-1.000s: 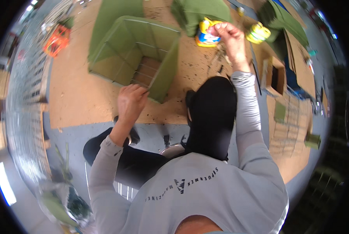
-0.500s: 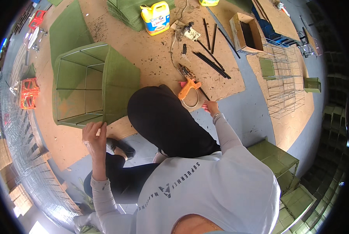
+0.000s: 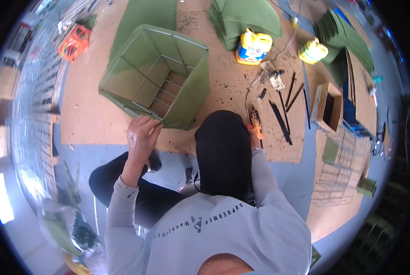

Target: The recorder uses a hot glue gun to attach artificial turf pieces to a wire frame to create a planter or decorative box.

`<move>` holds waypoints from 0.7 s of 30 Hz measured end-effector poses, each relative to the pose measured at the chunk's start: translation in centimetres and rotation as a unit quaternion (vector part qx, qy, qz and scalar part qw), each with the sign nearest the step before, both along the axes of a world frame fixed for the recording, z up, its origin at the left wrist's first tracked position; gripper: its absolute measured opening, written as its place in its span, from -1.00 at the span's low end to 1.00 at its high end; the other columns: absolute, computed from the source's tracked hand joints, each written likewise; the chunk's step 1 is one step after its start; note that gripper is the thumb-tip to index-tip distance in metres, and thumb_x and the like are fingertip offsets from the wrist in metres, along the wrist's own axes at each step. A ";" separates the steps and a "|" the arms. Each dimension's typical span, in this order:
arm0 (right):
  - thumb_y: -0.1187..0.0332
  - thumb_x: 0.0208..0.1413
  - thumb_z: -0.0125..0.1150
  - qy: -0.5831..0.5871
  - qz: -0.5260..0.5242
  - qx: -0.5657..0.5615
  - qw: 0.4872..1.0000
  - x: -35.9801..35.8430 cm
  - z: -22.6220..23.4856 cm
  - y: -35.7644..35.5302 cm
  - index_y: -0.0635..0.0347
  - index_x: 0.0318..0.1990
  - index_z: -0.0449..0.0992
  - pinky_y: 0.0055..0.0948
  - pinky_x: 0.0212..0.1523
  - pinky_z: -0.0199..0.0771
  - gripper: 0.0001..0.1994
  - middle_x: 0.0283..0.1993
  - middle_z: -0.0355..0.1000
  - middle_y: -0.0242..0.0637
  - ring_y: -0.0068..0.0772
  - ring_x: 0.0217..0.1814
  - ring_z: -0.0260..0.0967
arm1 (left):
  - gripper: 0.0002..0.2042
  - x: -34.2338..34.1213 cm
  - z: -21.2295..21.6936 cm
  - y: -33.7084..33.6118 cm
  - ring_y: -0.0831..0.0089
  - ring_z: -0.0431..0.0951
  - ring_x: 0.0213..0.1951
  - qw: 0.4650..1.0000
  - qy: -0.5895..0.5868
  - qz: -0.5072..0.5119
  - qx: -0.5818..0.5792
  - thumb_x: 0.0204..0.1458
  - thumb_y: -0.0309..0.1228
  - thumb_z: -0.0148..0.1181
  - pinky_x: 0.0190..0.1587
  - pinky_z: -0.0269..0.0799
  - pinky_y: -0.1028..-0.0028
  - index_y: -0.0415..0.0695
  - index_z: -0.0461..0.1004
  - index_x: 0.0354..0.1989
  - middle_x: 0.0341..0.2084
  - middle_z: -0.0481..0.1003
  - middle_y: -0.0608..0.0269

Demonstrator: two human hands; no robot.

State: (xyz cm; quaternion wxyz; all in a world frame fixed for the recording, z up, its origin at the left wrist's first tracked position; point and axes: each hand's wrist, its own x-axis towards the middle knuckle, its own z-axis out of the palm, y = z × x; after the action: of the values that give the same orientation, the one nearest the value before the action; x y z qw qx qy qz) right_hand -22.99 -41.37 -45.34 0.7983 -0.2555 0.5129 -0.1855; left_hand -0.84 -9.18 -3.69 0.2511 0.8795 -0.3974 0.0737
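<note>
At upper centre, a green fabric-covered wire-frame box (image 3: pixel 157 75) lies open and empty on the brown board floor (image 3: pixel 90 123); the left hand (image 3: pixel 141 135) pinches its near edge; the right hand (image 3: pixel 255 133), mostly hidden, grips an orange tool (image 3: pixel 257 126)

Green cloth box (image 3: pixel 168 78) matt over thin metal wire frame; fibreboard worktop (image 3: pixel 99 123) rough (speckled); yellow jug (image 3: pixel 253 46) glossy plastic.

My right hand (image 3: pixel 254 131) is mostly hidden behind my hood (image 3: pixel 224 151), so I cannot tell its grip on the orange tool (image 3: pixel 258 129).
</note>
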 end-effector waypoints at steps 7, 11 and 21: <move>0.40 -0.02 0.34 -0.033 0.065 -0.224 0.972 -7.7 10.1 -7.4 0.15 -0.02 0.45 -0.45 -0.18 0.49 -0.63 -0.21 0.44 -0.39 -0.47 -0.22 0.44 | -0.94 0.1 -2.5 -1.1 0.29 0.49 -0.35 0.997 -0.023 0.008 -0.071 -0.14 -0.47 0.28 -0.21 0.35 0.33 -0.13 0.57 -0.47 -0.55 0.46 0.28; 0.39 0.01 0.35 -0.094 0.094 -0.380 0.915 -4.1 26.1 -9.4 0.17 0.11 0.36 -0.49 -0.16 0.48 -0.52 -0.10 0.45 -0.37 -0.48 -0.13 0.44 | -0.93 -0.4 -2.1 -0.1 0.28 0.49 -0.33 0.997 -0.027 0.026 -0.072 -0.13 -0.44 0.28 -0.18 0.35 0.33 -0.16 0.56 -0.48 -0.53 0.47 0.26; 0.18 0.03 0.36 -0.412 0.219 -0.326 0.822 10.2 48.4 -6.5 0.21 0.14 0.34 -0.28 0.11 0.42 -0.45 0.27 0.30 -0.14 -0.10 0.35 0.19 | -0.93 -1.2 -2.8 -0.5 0.29 0.47 -0.32 0.994 -0.020 0.024 -0.102 -0.16 -0.45 0.28 -0.15 0.34 0.32 -0.14 0.54 -0.49 -0.53 0.43 0.26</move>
State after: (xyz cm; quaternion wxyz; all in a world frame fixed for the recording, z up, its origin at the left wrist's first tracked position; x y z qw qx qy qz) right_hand -12.80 -47.91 3.02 0.8252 -0.5062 -0.0233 -0.2496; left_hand -2.08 -9.70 -6.48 0.3297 0.8569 -0.3719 0.1369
